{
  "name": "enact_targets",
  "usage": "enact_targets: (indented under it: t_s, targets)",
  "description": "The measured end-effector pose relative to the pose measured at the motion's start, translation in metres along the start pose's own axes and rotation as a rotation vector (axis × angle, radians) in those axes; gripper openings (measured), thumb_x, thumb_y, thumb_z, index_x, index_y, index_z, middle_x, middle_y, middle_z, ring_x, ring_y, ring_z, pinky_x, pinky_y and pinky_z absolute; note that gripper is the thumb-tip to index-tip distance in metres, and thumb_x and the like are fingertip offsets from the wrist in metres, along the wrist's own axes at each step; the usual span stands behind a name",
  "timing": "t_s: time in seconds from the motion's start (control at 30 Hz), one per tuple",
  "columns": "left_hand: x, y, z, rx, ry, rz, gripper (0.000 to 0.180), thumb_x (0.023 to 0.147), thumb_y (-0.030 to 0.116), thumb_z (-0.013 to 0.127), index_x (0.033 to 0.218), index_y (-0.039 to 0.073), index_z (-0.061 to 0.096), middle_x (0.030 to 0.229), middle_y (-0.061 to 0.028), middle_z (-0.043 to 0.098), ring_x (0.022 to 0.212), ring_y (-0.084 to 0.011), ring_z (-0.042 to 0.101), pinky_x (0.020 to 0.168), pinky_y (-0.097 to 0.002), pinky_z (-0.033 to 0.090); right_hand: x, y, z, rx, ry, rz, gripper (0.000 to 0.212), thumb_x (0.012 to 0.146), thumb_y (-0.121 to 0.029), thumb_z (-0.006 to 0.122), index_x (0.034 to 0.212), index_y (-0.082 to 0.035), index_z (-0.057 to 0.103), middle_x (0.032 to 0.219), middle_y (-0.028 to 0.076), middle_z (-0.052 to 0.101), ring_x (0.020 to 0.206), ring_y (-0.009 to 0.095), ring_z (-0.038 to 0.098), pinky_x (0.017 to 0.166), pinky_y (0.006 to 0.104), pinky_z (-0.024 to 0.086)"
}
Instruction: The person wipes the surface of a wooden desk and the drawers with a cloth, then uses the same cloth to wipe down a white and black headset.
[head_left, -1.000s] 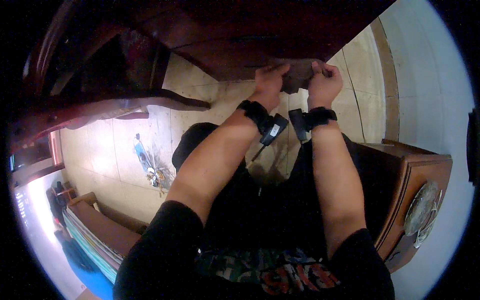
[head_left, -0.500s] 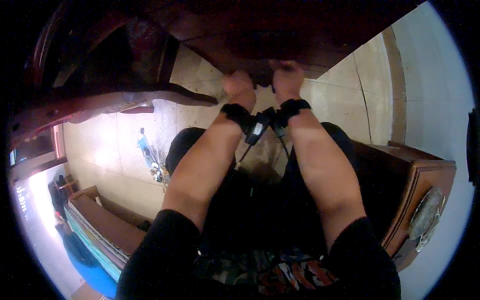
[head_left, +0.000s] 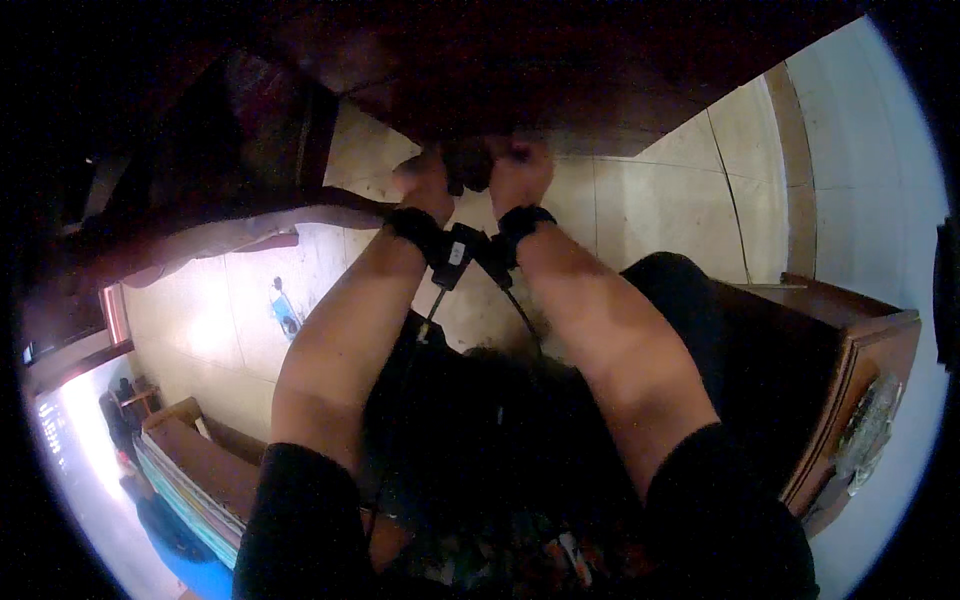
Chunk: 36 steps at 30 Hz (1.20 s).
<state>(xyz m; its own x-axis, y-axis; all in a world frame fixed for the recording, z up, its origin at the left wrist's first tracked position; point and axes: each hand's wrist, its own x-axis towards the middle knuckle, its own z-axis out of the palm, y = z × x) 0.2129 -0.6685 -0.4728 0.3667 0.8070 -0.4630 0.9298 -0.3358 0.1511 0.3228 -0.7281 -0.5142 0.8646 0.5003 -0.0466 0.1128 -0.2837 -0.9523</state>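
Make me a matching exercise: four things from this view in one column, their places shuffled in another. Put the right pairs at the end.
Things
1. dark piece
2. blue object
3. wooden cabinet
4. black wristbands

Places
A. at the right, beside the pale wall
B. one on each forearm
C. between the left hand and the right hand
D. on the pale floor, toward the left

Pairs: 1-C, 2-D, 3-A, 4-B
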Motion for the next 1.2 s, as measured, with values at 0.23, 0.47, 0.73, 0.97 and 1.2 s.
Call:
enact_targets:
  t_s: [0.23,0.47,0.73,0.97,1.2]
  targets:
    - [0.032,-0.049,0.048,-0.095,0.034,0.083,0.053,0.078,0.012,0.072,0.126,0.006,0.053,0.119,-0.0172,0.063,0.112,-0.0356,0.06,0.095,-0.045,0.048,-0.013,0.021,0.025,0.243,-0.058,0.307,0.032,0.069,-0.017,0.086,0.09,0.001,0.07,0.091,0.017,0.071,0.085,0.027,0.066,0.074,0.0372,0.053]
    - [0.012,-0.058,0.034,-0.535,-0.096,0.262,0.044,0.082,0.015,0.073,0.122,0.007,0.059,0.116,-0.0168,0.065,0.107,-0.0338,0.062,0.093,-0.0386,0.05,0.021,0.047,0.023,0.135,-0.53,0.613,0.036,0.069,-0.023,0.085,0.099,-0.007,0.071,0.095,0.011,0.072,0.088,0.023,0.067,0.074,0.0375,0.054]
    - [0.054,-0.06,0.082,-0.994,-0.08,0.446,0.041,0.084,0.012,0.068,0.123,0.006,0.058,0.116,-0.0198,0.064,0.11,-0.0359,0.061,0.094,-0.041,0.05,0.053,0.053,0.015,-1.216,-1.024,-0.303,0.052,0.072,-0.033,0.078,0.119,-0.017,0.064,0.119,0.006,0.067,0.111,0.026,0.063,0.089,0.0405,0.054]
    - [-0.003,0.021,0.017,-0.286,0.131,0.113,0.041,0.079,0.008,0.066,0.119,-0.001,0.059,0.119,-0.0267,0.061,0.113,-0.0403,0.058,0.097,-0.0454,0.048,0.044,0.009,-0.029,-1.264,-0.827,-0.23,0.056,0.073,-0.034,0.078,0.123,-0.015,0.062,0.12,0.009,0.066,0.113,0.029,0.062,0.089,0.0405,0.054]
    - [-0.026,0.03,-0.028,-0.325,0.149,0.177,0.042,0.077,0.016,0.07,0.116,0.002,0.063,0.118,-0.028,0.06,0.112,-0.0416,0.057,0.095,-0.0463,0.048,0.03,-0.045,-0.05,-1.289,-0.708,-0.265,0.078,0.073,-0.048,0.077,0.137,-0.011,0.052,0.145,0.01,0.048,0.132,0.031,0.048,0.106,0.0457,0.044]
